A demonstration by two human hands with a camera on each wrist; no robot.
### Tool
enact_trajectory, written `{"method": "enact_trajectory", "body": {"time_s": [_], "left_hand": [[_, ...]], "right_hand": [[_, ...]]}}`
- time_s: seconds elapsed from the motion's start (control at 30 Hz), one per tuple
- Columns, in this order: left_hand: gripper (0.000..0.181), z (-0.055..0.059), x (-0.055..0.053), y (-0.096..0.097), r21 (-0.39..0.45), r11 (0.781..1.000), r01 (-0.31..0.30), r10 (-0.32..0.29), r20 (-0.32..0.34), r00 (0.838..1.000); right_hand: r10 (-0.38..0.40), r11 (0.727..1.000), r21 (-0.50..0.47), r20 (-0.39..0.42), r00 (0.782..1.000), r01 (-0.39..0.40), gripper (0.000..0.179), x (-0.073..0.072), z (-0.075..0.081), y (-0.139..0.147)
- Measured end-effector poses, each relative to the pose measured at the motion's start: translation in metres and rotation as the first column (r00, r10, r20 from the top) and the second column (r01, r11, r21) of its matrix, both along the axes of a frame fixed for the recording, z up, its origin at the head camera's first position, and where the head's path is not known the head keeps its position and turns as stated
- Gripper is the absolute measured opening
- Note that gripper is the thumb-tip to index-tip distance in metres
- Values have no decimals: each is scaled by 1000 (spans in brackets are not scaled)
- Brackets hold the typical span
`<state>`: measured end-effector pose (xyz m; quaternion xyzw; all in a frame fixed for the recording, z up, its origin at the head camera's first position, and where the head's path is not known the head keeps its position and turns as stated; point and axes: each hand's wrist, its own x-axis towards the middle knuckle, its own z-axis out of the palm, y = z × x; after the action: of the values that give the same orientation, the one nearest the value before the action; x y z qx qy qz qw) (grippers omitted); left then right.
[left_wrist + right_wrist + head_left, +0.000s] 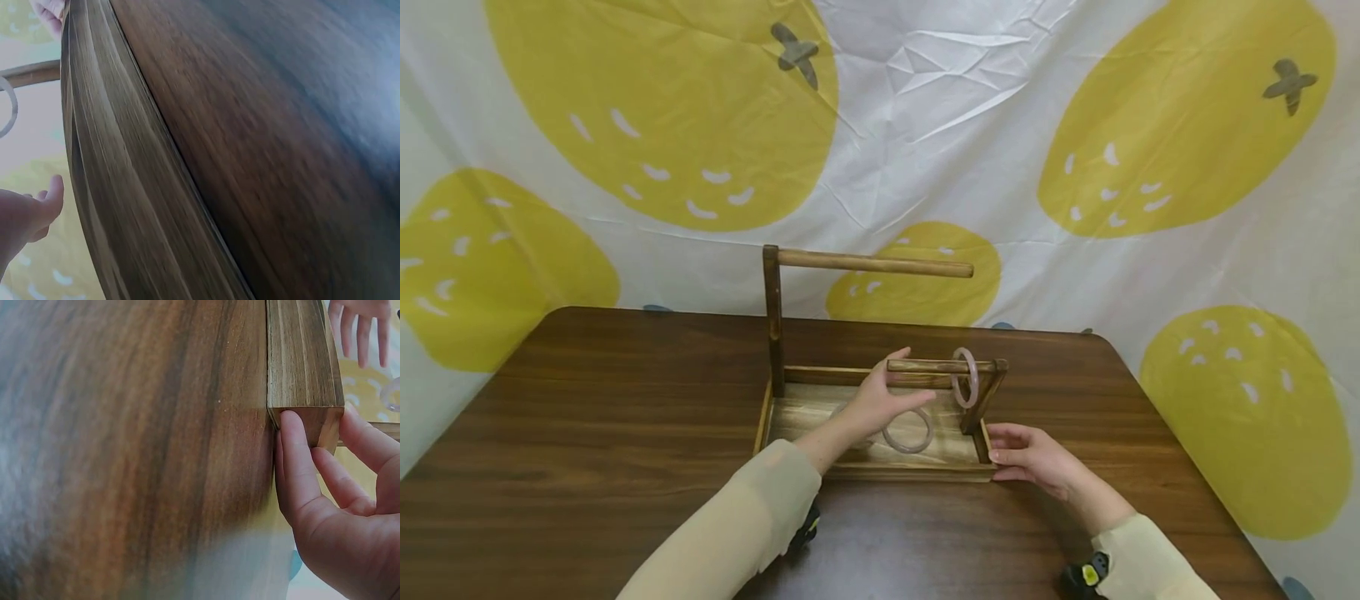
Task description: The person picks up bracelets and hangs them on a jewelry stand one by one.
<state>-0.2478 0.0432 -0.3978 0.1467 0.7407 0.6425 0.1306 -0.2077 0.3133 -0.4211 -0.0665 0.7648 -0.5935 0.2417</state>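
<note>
A wooden bangle stand has a shallow tray (pixel 880 473), a tall post with a long bar (pixel 872 263) on the left and a shorter peg (pixel 917 367) on the right. One pale bangle (pixel 973 379) hangs around the shorter peg near its post. Another bangle (pixel 907 451) is in the tray, beside my left wrist; a further pale curve there is mostly hidden. My left hand (pixel 880 402) is over the tray at the peg's free end, fingers extended, holding nothing visible. At the tray's right end, my right hand (pixel 1033 457) touches the wall with its fingertips (pixel 294 425).
The stand sits on a dark brown wooden table (pixel 625 433). Behind the table hangs a white cloth (pixel 880 167) printed with large yellow fruit. Dark devices are strapped at both wrists.
</note>
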Motion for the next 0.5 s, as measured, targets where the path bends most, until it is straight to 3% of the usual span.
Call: {"method": "enact_trajectory", "body": {"time_s": [0.3,0.5], "left_hand": [[77,1,0,-19,-30,1000,1,-3,-91,996],[78,3,-1,-31,-58,998,9,-15,-101,995]], "right_hand": [[-2,1000,6,5,1000,2,65,0,0,0],[-2,1000,8,4,1000,2,65,0,0,0]]}}
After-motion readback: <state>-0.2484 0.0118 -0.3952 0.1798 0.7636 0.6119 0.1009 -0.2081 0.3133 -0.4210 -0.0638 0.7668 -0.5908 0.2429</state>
